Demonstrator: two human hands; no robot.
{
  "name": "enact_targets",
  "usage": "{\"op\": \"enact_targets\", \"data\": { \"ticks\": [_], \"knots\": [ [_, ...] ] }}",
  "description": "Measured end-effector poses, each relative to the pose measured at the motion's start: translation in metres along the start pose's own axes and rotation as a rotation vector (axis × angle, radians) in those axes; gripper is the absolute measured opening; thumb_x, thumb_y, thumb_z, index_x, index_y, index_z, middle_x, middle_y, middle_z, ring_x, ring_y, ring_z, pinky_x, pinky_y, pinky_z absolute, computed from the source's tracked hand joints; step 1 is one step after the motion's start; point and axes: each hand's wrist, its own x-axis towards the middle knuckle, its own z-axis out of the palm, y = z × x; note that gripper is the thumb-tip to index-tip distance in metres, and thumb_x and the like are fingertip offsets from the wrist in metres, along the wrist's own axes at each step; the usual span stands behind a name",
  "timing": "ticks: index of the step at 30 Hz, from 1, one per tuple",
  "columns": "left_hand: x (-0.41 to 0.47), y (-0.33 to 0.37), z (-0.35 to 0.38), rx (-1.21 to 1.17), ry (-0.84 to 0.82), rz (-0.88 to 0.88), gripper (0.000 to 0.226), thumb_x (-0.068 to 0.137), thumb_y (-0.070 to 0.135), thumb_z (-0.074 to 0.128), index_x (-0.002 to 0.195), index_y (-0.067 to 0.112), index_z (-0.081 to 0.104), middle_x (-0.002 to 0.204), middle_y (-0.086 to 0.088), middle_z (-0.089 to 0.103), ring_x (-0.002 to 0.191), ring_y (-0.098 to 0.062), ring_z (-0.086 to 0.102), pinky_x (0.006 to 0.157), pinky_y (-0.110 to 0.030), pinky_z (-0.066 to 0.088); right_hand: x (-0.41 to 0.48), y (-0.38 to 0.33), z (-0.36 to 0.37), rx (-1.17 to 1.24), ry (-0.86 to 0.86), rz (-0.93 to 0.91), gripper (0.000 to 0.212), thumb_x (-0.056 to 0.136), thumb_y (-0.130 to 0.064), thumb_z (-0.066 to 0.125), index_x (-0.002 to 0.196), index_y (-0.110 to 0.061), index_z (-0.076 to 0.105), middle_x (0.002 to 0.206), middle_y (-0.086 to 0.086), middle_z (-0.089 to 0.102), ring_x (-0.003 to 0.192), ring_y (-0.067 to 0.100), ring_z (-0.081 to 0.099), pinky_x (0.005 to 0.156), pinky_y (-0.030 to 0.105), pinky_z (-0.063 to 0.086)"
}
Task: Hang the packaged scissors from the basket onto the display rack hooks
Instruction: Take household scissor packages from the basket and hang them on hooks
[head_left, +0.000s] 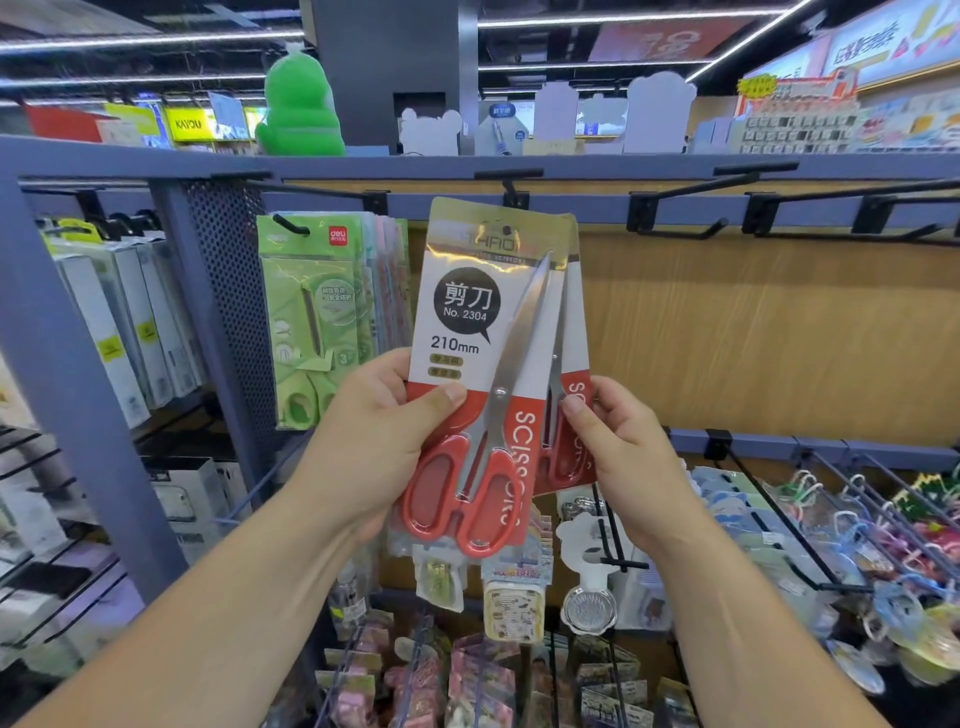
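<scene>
Item: two carded scissors packs, held up together against the display rack. The front pack (467, 322) overlaps the rear pack (575, 358), which shows only along its right edge.
Position: the card tops sit just under the centre hook (511, 193) on the blue rail (582, 212). The dark hang hole (506, 229) lies close below the hook's bracket. I cannot tell whether the hook is through it.
Left hand (384, 431): grasps the front pack at its lower left, thumb pressed on the face, fingers behind.
Right hand (618, 447): pinches the right edge of the rear pack near the red band.
Handling, judged: light, but bottom-heavy at the red handles. The card is stiff enough to steer yet will flex. The glossy film is probably slippery. Hold low at the edges and keep the hole unobstructed.
Risk, judged: the two packs may slide apart, or the hole may tear if forced.
Rack: wood-grain back panel (753, 338), empty hooks (691, 228) to the right, green packs (306, 322) hanging to the left.
Room: a shop aisle with strip lights overhead and a green plush (298, 104) on the top shelf.
Basket: out of view.
</scene>
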Motion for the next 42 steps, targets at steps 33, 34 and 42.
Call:
{"op": "enact_targets", "data": {
  "ticks": [33,34,42],
  "knots": [
    [0.026,-0.017,0.007,0.100,0.072,-0.042,0.014,0.106,0.013,0.059,0.106,0.012,0.073,0.092,-0.012,0.082,0.073,-0.026,0.078,0.070,-0.044,0.066,-0.002,0.002,0.006,-0.017,0.011,0.013,0.023,0.111,-0.022,0.047,0.122,-0.014,0.066,0.106,0.008,0.079,0.097,0.024,0.077,0.081,0.039,0.065],
    [0.031,-0.019,0.007,0.119,0.084,-0.046,0.014,0.106,0.014,0.059,0.106,0.013,0.073,0.092,-0.012,0.082,0.074,-0.026,0.078,0.069,-0.043,0.065,-0.001,0.002,0.006,-0.021,0.015,0.020,0.023,0.111,-0.021,0.047,0.121,-0.013,0.065,0.104,0.007,0.080,0.094,0.022,0.078,0.077,0.035,0.064],
    [0.082,-0.039,0.020,0.178,0.181,-0.062,0.009,0.106,0.018,0.062,0.106,0.016,0.070,0.086,0.000,0.082,0.072,-0.020,0.079,0.063,-0.036,0.063,0.037,0.007,0.013,-0.145,0.136,0.075,0.026,0.112,-0.036,0.043,0.111,-0.025,0.066,0.101,0.002,0.079,0.097,0.024,0.076,0.092,0.054,0.061]
  ]
}}
